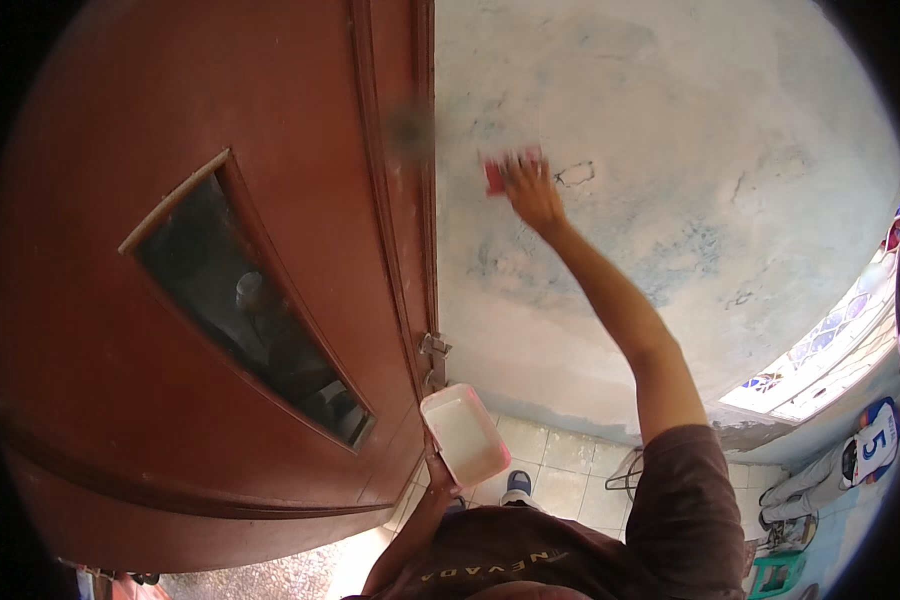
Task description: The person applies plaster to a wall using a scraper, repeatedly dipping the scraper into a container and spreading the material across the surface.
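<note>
Red handheld block [494, 179], shape blurred: sits gripped in right hand [536, 200] against patchy grey-white wall [670, 130]. Pink-rimmed pale rectangular tray [503, 459]: left hand [440, 474] clasps it below, apparently for ready reach.

One right hand [537, 198] is showing in the upper middle of the frame and one left hand [441, 480] at lower centre, two altogether. One red block [494, 178] and one tray [465, 437] are appearing. One door [290, 120] is filling the left, including one glass pane [205, 270]. One window [820, 355] is showing at right.
</note>
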`<state>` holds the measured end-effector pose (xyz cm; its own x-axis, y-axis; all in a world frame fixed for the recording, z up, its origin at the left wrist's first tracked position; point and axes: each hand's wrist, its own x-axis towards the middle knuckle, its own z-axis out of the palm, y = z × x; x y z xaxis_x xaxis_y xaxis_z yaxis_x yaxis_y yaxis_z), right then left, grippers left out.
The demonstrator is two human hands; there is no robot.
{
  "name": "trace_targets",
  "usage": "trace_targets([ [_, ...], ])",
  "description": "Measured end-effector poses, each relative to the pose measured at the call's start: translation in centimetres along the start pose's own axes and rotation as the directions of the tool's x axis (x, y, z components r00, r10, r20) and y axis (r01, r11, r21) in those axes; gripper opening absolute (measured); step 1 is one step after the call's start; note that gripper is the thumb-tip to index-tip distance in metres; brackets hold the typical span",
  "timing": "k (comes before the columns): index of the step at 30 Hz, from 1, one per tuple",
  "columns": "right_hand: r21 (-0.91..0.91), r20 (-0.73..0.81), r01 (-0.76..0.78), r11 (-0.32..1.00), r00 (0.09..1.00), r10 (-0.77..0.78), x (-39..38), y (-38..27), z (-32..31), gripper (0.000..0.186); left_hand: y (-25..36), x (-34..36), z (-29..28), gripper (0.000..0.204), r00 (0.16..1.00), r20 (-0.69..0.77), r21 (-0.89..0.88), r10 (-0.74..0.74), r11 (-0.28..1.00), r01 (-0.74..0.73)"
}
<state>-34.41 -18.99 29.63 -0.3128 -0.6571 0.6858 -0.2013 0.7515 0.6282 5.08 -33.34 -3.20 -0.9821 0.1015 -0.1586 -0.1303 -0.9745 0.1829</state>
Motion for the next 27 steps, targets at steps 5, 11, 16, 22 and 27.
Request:
trace_targets([
  [5,0.321,0.728,-0.19,0.928,0.677,-0.113,-19.2,-6.7,-0.3,0.043,-0.6,0.8,-0.8,0.074,0.996,0.031,0.024,-0.078,0.997,0.077],
  [11,0.309,0.244,-0.389,0.868,0.914,0.323,-18.7,4.1,-4.7,0.046,-1.8,2.5,-1.6,0.065,0.967,0.087,-0.181,-0.239,0.951,0.251],
  [16,0.142,-0.418,-0.517,0.844,0.742,0.525,-4.3,28.5,-15.1,0.026,-3.8,2.5,3.2,0.064,0.958,0.007,-0.064,-0.287,0.956,0.286],
  [22,-0.277,0.017,-0.542,0.793,0.823,0.568,-8.1,25.2,-7.8,0.05,-4.6,3.9,3.2,0.063,0.971,0.003,-0.007,-0.238,0.971,0.238],
  [27,0.066,0.308,-0.307,0.949,0.911,0.274,-20.5,3.5,-1.3,0.048,-4.7,4.8,1.6,0.062,0.942,0.069,-0.037,-0.327,0.943,0.33],
])
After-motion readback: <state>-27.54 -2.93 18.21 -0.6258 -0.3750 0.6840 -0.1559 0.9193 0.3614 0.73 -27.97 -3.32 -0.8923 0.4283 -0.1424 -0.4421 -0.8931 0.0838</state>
